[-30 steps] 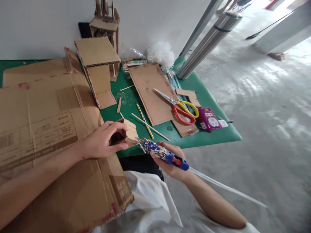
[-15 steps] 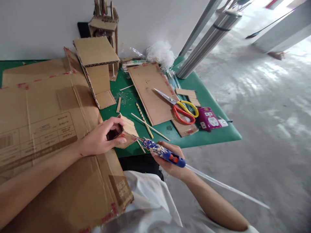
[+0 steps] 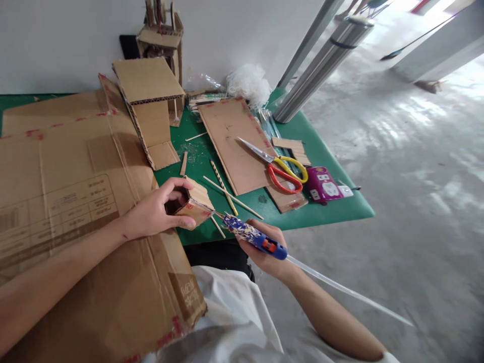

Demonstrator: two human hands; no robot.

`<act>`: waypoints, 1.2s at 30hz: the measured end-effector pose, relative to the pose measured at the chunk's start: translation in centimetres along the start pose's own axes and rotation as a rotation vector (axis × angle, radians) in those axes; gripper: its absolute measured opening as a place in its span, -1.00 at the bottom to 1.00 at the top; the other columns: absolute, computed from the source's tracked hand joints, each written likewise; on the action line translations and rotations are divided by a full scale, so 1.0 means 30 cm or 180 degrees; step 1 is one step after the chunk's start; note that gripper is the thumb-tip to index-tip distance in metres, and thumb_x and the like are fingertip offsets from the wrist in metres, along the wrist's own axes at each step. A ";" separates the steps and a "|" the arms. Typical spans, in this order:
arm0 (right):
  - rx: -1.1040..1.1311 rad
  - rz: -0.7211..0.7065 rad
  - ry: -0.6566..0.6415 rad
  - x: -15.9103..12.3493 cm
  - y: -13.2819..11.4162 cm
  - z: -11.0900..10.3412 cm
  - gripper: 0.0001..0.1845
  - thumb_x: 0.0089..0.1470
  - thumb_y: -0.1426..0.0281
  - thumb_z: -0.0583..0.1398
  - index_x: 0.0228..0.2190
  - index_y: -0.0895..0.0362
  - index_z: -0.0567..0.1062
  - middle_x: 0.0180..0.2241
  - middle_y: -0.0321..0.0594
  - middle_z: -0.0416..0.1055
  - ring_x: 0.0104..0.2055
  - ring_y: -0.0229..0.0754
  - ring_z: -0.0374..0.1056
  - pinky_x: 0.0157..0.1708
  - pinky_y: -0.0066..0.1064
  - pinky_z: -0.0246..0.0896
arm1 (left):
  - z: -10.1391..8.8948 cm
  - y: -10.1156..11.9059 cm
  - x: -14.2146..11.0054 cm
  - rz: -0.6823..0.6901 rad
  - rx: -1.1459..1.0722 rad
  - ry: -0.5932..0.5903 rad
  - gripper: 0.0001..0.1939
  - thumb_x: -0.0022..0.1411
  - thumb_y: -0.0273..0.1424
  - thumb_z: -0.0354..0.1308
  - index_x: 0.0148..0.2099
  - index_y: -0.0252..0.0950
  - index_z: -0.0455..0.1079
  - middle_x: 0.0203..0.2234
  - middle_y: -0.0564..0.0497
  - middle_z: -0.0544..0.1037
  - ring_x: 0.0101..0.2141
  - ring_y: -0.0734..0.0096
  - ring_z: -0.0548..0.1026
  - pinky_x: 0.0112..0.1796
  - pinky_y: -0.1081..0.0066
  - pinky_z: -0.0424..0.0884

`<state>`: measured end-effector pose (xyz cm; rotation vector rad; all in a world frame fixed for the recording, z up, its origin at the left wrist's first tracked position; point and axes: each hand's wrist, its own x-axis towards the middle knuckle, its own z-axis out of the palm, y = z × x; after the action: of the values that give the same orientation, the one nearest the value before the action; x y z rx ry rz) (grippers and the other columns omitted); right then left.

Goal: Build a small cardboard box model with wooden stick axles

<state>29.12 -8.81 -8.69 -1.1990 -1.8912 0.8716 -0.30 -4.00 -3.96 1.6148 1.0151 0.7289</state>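
My left hand pinches a small folded cardboard piece between thumb and fingers, over the near edge of the green table. My right hand is wrapped round a blue glue gun with dried flakes over its front part. Its nozzle points left and meets the right corner of the cardboard piece. Out of the gun's back end sticks a long translucent glue stick. Beyond the nozzle a wooden stick crosses a patterned pencil on the table.
A large cardboard sheet covers the left side. Behind stands a cardboard structure. Scissors lie open on a flat cardboard panel, beside a purple power socket. A metal post rises at the table's right edge.
The small cardboard piece has turned slightly in my left hand, showing more of its near side. The glue gun stays at its corner, almost unmoved.
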 end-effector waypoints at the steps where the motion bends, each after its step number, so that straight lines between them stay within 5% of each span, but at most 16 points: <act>1: -0.0004 -0.0005 -0.0003 -0.001 0.001 0.000 -0.79 0.06 0.45 0.23 -0.52 0.06 0.30 -0.60 -0.37 0.27 -0.60 -0.32 0.16 -0.61 -0.44 0.10 | 0.000 0.001 0.001 0.0001 -0.0018 0.0003 -0.31 0.04 -0.20 0.48 0.11 -0.22 0.23 -0.12 -0.05 0.53 -0.16 0.30 0.54 -0.16 0.36 0.47; 36: -0.0008 -0.0165 -0.0104 0.016 -0.012 0.001 -0.80 0.00 0.54 0.20 -0.53 0.07 0.29 -0.54 -0.37 0.26 -0.55 -0.30 0.19 -0.54 -0.42 0.12 | 0.000 0.003 0.003 -0.0019 0.0105 -0.0020 -0.35 0.08 -0.17 0.43 0.11 -0.24 0.23 -0.18 -0.02 0.55 -0.21 0.30 0.57 -0.23 0.38 0.49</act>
<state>28.81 -8.49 -8.31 -1.1386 -1.9415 0.8660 -0.24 -3.91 -3.86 1.6407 1.0318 0.7062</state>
